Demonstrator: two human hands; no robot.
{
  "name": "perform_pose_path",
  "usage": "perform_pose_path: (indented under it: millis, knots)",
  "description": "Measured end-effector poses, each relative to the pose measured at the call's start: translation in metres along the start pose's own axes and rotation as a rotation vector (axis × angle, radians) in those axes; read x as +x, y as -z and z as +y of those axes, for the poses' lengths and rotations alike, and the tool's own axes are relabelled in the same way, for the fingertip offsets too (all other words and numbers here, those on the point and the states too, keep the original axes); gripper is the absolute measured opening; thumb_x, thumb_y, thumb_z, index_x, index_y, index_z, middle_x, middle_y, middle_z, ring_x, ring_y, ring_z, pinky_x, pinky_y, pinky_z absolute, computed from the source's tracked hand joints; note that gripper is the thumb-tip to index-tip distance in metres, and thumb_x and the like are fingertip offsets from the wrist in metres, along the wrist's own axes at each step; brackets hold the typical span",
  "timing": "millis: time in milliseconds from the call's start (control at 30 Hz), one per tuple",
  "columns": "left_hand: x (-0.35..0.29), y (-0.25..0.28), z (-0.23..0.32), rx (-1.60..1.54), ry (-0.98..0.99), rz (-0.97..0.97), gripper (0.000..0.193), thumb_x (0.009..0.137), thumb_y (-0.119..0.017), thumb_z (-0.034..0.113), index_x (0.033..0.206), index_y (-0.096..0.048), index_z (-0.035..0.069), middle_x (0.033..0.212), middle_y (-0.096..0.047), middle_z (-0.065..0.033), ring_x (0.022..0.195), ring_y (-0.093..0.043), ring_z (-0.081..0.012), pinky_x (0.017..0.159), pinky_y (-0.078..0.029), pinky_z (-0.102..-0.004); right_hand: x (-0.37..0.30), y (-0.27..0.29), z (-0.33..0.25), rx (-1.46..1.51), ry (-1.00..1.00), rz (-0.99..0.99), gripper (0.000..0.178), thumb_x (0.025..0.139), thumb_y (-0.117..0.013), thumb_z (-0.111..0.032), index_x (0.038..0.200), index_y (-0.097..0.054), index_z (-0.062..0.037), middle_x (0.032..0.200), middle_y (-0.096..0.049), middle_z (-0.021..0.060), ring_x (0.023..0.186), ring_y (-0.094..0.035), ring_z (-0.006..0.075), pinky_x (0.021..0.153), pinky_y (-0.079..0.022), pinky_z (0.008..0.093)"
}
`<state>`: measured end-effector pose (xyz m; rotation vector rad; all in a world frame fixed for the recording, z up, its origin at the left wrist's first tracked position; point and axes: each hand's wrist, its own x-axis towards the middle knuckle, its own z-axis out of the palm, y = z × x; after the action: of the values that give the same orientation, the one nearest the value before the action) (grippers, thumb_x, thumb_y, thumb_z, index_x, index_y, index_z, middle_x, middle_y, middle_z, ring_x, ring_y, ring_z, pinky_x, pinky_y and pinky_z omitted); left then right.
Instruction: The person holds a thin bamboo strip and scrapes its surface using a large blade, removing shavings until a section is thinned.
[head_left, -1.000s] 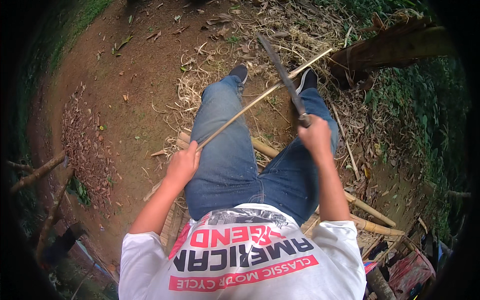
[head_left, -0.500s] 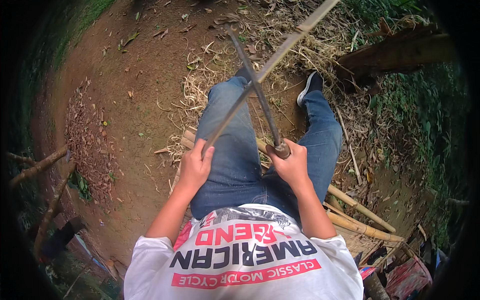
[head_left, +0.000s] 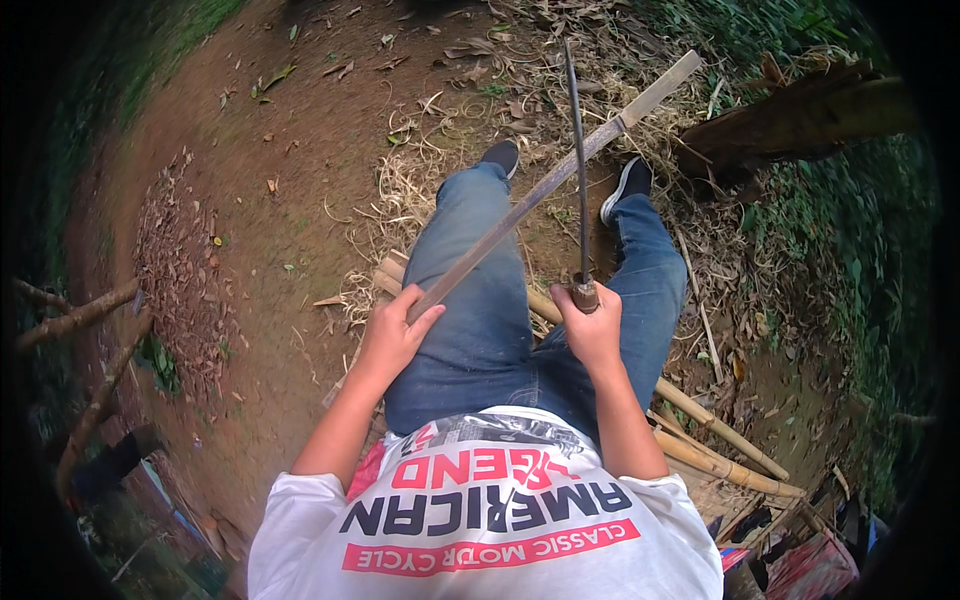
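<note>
My left hand (head_left: 393, 335) is closed around the near end of a long split bamboo strip (head_left: 515, 210), which slants away to the far right over my left thigh. The strip has a node near its paler far end. In my right hand (head_left: 597, 330) is the wooden handle of a machete (head_left: 584, 225), its narrow dark blade pointing away from me, seen almost edge-on. Blade and strip cross in the view beyond my knees; I cannot tell whether they touch.
Bamboo poles (head_left: 720, 460) lie beneath and beside me at the right. Curled shavings (head_left: 400, 205) cover the ground around my feet. A thick trunk (head_left: 790, 120) stands at the far right, and cut branches (head_left: 85, 320) are at the left.
The machete blade has swung from slanting left to pointing nearly straight away. The strip has tilted lower to the right, bringing its far end into view.
</note>
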<state>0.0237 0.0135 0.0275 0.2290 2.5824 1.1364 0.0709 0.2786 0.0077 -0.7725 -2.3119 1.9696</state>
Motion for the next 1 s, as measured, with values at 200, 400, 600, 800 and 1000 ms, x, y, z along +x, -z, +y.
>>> perform_pose_path:
  millis: [200, 400, 600, 800, 1000]
  knots:
    - [-0.006, -0.005, -0.017, -0.083, 0.072, 0.057, 0.02, 0.087, -0.073, 0.016, 0.093, -0.064, -0.001, 0.07, -0.065, -0.0092, 0.063, -0.056, -0.0108, 0.058, -0.044, -0.0295, -0.003, 0.002, 0.016, 0.041, -0.078, -0.003, 0.03, 0.084, -0.072, -0.014, 0.064, -0.054, -0.0008, 0.057, -0.05, -0.0037, 0.055, -0.042, 0.0046, 0.049, -0.034, 0.028]
    - [-0.011, -0.008, -0.036, -0.109, 0.076, 0.101, 0.018, 0.087, -0.072, 0.013, 0.095, -0.066, -0.001, 0.074, -0.067, -0.0096, 0.063, -0.057, -0.01, 0.057, -0.044, -0.0287, -0.003, 0.002, 0.018, -0.001, -0.105, -0.006, 0.031, 0.084, -0.072, -0.015, 0.064, -0.053, -0.0012, 0.057, -0.05, -0.0037, 0.056, -0.042, 0.0048, 0.05, -0.034, 0.0284]
    - [-0.006, 0.013, -0.014, 0.064, 0.311, -0.117, 0.024, 0.092, -0.066, 0.025, 0.096, -0.064, 0.0, 0.074, -0.065, -0.0131, 0.063, -0.061, -0.0195, 0.06, -0.045, -0.034, 0.0, -0.003, 0.015, -0.089, -0.077, -0.057, 0.032, 0.084, -0.072, -0.017, 0.064, -0.054, 0.0007, 0.057, -0.052, -0.0011, 0.056, -0.043, 0.0061, 0.051, -0.036, 0.0292]
    - [-0.006, 0.011, -0.024, 0.226, 0.227, -0.185, 0.035, 0.099, -0.051, 0.034, 0.094, -0.06, 0.0, 0.081, -0.062, -0.0246, 0.078, -0.06, -0.0443, 0.069, -0.046, -0.0477, 0.001, -0.013, 0.006, -0.176, -0.12, -0.209, 0.035, 0.083, -0.075, -0.026, 0.068, -0.061, 0.002, 0.055, -0.056, 0.0045, 0.054, -0.048, 0.0091, 0.052, -0.041, 0.0313]
    - [0.001, 0.015, -0.016, 0.234, 0.206, -0.273, 0.037, 0.101, -0.047, 0.033, 0.091, -0.058, -0.002, 0.079, -0.06, -0.0276, 0.081, -0.058, -0.0483, 0.069, -0.045, -0.0501, 0.01, -0.025, -0.004, -0.515, 0.047, -0.348, 0.058, 0.085, -0.065, -0.055, 0.071, -0.067, 0.001, 0.06, -0.063, 0.0196, 0.057, -0.064, 0.0345, 0.057, -0.051, 0.044]
